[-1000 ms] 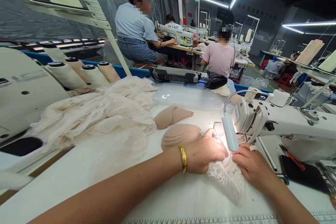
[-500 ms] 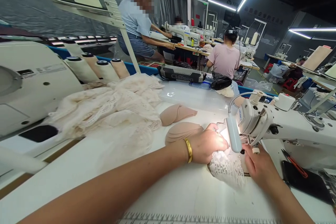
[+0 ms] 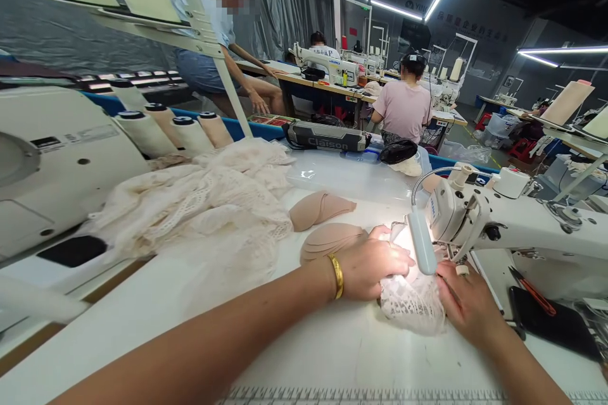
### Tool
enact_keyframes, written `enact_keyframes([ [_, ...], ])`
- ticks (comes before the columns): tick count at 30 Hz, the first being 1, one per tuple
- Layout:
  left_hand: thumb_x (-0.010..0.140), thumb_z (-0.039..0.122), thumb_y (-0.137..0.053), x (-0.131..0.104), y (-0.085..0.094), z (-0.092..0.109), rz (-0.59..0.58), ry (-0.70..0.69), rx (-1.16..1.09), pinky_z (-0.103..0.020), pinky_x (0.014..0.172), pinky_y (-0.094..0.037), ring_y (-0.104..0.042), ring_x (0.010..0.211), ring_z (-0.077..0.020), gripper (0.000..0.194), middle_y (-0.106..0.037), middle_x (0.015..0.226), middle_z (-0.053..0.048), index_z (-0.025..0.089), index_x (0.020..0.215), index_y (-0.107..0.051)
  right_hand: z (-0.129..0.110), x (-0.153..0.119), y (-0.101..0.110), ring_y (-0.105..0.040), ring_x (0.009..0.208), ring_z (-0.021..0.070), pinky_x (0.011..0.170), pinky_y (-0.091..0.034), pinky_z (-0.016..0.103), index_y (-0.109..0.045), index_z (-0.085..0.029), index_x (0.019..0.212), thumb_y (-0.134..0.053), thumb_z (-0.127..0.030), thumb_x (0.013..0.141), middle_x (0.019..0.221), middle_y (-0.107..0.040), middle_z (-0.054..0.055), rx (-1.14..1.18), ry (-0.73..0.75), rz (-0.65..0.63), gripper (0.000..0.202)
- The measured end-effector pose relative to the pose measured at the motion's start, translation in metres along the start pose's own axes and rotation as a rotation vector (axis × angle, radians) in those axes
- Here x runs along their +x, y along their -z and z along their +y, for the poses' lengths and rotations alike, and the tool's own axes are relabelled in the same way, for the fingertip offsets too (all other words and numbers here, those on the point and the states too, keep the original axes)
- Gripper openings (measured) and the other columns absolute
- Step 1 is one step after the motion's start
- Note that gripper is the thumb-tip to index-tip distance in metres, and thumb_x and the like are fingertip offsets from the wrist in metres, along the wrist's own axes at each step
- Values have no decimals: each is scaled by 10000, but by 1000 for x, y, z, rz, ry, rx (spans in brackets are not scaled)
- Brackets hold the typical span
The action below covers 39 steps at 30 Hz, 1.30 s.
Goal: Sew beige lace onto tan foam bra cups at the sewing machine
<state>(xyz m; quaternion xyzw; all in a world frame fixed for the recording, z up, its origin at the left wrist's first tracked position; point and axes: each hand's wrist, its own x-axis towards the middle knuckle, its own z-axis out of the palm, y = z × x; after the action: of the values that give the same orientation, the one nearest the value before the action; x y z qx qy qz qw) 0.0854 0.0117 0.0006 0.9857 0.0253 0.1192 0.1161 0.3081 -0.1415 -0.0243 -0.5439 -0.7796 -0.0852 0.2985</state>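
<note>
A dark case (image 3: pixel 327 137) marked "Claison" and, beyond it, a "JUKI" machine (image 3: pixel 327 65) stand at twelve o'clock. White lace (image 3: pixel 412 305) lies at four o'clock, left hand (image 3: pixel 368 266) on it, right hand (image 3: pixel 468 297) at its right edge; whether either pinches, I cannot tell.

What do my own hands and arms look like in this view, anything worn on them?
The left hand is bare, with a smooth, shiny gold-coloured bangle round the wrist. The right hand is bare too; no bangle shows at its wrist. No gloves are on either, and no sleeves show on the forearms.
</note>
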Motion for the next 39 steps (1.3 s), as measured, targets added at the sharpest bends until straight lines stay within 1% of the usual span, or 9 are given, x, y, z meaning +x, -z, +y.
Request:
enact_keyframes([
  [5, 799, 390, -685, -1, 2, 20, -26, 225, 233, -485, 857, -384, -594, 891, -313, 263, -659, 975, -116, 204, 985, -696, -19, 7, 0, -591, 1020, 242, 879, -465, 363, -569, -227, 1188, -593, -325, 1011, 1069, -691, 65, 59, 110, -148, 204],
  [7, 795, 475, -680, 0, 0, 28, -66, 268, 271, -463, 804, -407, -580, 861, -314, 335, -636, 941, -127, 170, 936, -681, -20, 8, -6, -568, 904, 216, 782, -439, 315, -596, -230, 1005, -560, -283, 1024, 920, -665, 35, 13, 85, -203, 66],
  [9, 797, 518, -674, 1, -1, 32, -92, 270, 270, -453, 796, -415, -575, 859, -311, 373, -627, 945, -124, 162, 907, -667, -15, 7, -12, -530, 799, 198, 708, -402, 293, -577, -225, 870, -475, -182, 1032, 805, -606, 21, -64, 81, -199, 196],
  [12, 773, 533, -706, -1, 1, 31, -109, 246, 227, -424, 780, -403, -577, 866, -303, 390, -628, 968, -97, 200, 972, -671, -4, 4, -13, -522, 766, 200, 709, -415, 303, -593, -217, 885, -423, -120, 1017, 788, -580, 30, -124, 75, -125, 236],
  [17, 761, 415, -762, -5, 6, 27, -108, 128, 169, -391, 783, -372, -591, 944, -303, 345, -662, 1084, -79, 231, 1039, -670, 3, 6, 7, -592, 903, 228, 800, -510, 347, -632, -239, 989, -432, -129, 1008, 963, -657, 69, -49, -26, -22, 229],
  [24, 684, 24, -634, -1, -8, 16, -7, -2, 88, -407, 926, -330, -619, 956, -224, 347, -716, 1144, -20, 213, 976, -636, 2, 7, 31, -647, 894, 208, 865, -551, 376, -657, -276, 932, -439, -253, 1052, 947, -710, 13, 213, -163, -396, 249],
  [28, 696, -7, -602, 1, -13, 8, 30, -8, 83, -420, 930, -320, -630, 942, -217, 406, -724, 1092, 16, 245, 1009, -660, 5, 9, 23, -678, 950, 198, 893, -545, 347, -711, -278, 963, -441, -348, 1071, 1034, -744, 15, 387, -239, -323, 298],
  [32, 723, 7, -607, 4, -13, 3, 41, -12, 108, -473, 998, -308, -645, 904, -226, 364, -734, 1041, 15, 259, 974, -689, 3, 11, 5, -658, 1104, 246, 968, -520, 402, -753, -287, 1057, -470, -324, 1056, 1187, -743, 33, 241, -214, -211, 285],
  [39, 685, -49, -559, 9, -9, -5, 70, -36, 47, -469, 1088, -292, -657, 983, -230, 390, -761, 1078, -21, 225, 928, -694, 2, 6, -2, -633, 1014, 279, 885, -524, 445, -720, -290, 1091, -520, -252, 1015, 1222, -741, -4, -78, -147, -206, 217],
])
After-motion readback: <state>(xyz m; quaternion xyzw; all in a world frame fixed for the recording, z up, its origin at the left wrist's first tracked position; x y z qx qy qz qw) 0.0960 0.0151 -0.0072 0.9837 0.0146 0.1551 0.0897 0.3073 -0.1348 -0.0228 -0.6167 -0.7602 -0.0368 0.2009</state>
